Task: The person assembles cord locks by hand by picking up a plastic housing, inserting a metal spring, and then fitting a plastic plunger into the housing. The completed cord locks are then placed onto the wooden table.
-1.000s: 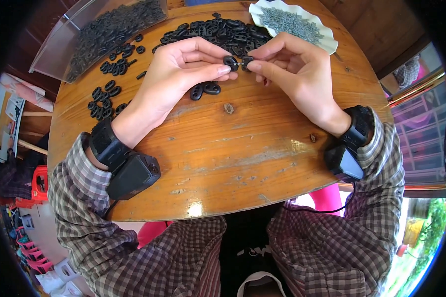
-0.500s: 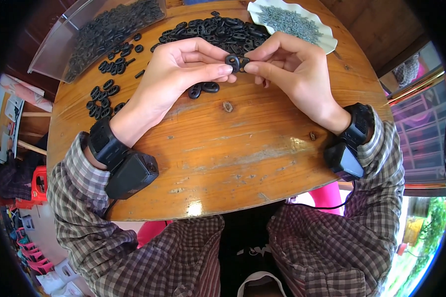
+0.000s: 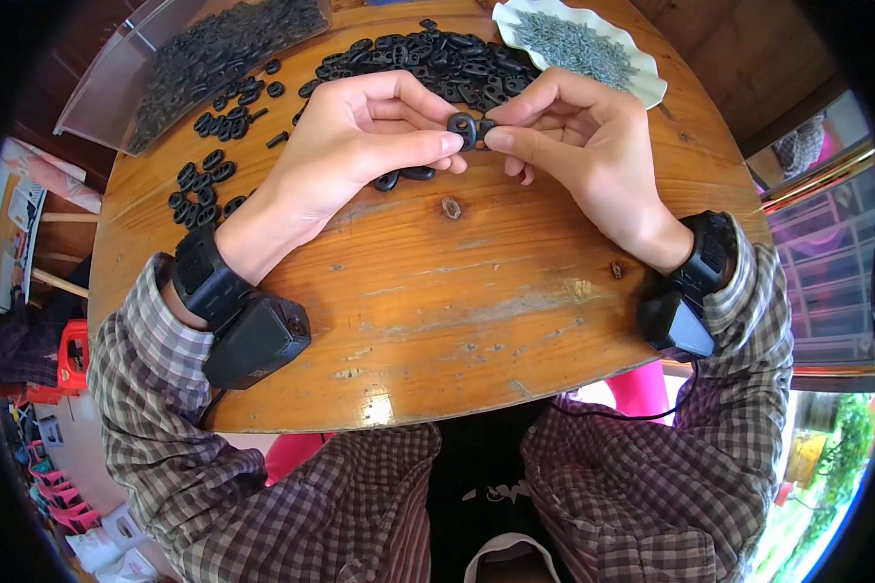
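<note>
Both my hands meet over the far middle of the table, each pinching a black plastic part. Between thumb and fingertips of my left hand is an oval cord lock piece with holes through it. My right hand is closed on a smaller black cord lock piece, right beside the first. Whether the two pieces are joined, I cannot tell. Just below my left fingers lie two loose black oval pieces, partly covered by the hand. Beyond my fingers spreads a heap of similar black pieces.
A clear plastic bin of black pieces lies at the far left. Small groups of black parts are left of my left wrist. A white wavy-edged plate of tiny grey spring-like parts stands far right. The wooden table's curved edge is near me.
The piece in my left hand has tilted slightly, and both hands stay close together in nearly the same place. The whole view has shifted a little.
</note>
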Motion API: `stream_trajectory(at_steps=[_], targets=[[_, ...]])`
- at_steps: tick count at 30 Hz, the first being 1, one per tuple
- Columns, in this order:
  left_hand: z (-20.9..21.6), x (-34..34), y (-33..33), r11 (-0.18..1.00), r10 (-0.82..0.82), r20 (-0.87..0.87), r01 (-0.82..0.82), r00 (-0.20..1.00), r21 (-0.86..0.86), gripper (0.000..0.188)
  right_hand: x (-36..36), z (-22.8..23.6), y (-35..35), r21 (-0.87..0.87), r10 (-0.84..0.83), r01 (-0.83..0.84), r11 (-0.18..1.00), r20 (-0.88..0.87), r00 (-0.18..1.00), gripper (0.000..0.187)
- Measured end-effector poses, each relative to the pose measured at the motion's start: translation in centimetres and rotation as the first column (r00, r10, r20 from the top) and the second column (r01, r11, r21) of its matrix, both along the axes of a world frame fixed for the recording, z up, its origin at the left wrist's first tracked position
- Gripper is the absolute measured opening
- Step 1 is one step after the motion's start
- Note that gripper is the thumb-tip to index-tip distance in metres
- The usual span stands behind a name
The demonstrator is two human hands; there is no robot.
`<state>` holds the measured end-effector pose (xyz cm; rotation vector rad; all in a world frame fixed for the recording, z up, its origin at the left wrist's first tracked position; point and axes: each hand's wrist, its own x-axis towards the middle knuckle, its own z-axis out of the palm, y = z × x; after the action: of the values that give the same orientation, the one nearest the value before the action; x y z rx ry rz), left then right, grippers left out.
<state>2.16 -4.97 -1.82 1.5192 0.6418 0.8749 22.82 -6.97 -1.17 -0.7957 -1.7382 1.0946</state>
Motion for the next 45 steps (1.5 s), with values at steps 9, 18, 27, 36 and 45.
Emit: stream_trajectory(at_steps=[9,18,27,36,45], targets=[[0.1,0.2,-0.1,1.0,0.003,-0.024,-0.003,1.0,0.002,0.014,0.1,0.0,-0.1,0.056,-0.036,0.034,0.998,0.025,0.999,0.008],[-0.3,0.0,0.0,1.0,-0.021,0.014,0.021,1.0,0.006,0.016,-0.2,-0.1,-0.3,0.011,0.013,-0.012,1.0,-0.019,1.0,0.007],[-0.2,0.4,-0.1,0.995,0.064,-0.022,-0.062,0.998,0.075,0.027,-0.3,-0.4,1.1,0.725,-0.173,-0.138,0.675,0.337,0.925,0.035],[0.4,0.6,-0.6,0.999,-0.001,-0.077,0.006,0.997,0.054,0.038,0.2,-0.4,0.8,0.784,-0.189,-0.256,0.566,0.425,0.885,0.03],[5.6,0.2,0.9,0.612,0.528,-0.131,-0.269,0.839,0.743,0.016,0.6,-0.4,1.7,0.829,-0.357,-0.003,0.559,0.244,0.902,0.045]])
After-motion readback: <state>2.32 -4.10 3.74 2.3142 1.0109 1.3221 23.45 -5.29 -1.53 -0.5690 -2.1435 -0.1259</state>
